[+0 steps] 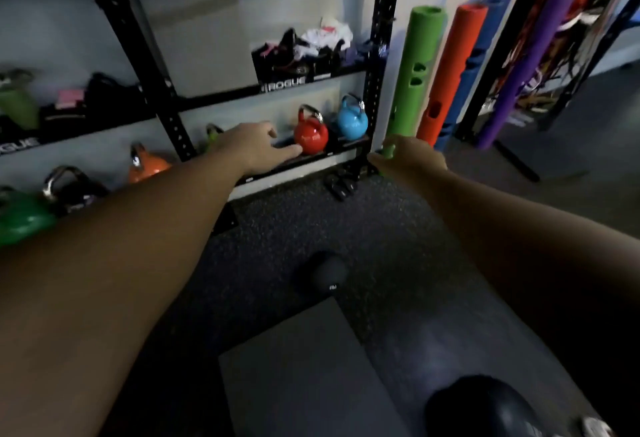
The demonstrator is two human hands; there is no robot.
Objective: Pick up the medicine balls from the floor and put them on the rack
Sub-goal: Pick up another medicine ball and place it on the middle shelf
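Note:
Two black medicine balls lie on the dark rubber floor: a small one [323, 274] in the middle and a larger one [485, 405] at the bottom right. The black metal rack [173, 125] stands ahead against the wall. My left hand [249, 147] reaches out over the lowest shelf, fingers spread, holding nothing, its fingertips beside a red kettlebell [310, 137]. My right hand [412, 159] is stretched forward near the rack's right post, in front of the foot of a green foam tube [415, 73]; its fingers are curled and I cannot see whether they hold anything.
The lowest shelf carries a blue kettlebell [352, 121], an orange one [149, 166], a green one [20, 218] and others. Orange [450, 73], blue and purple [526, 66] tubes lean at the right. A grey mat [304, 374] lies on the floor.

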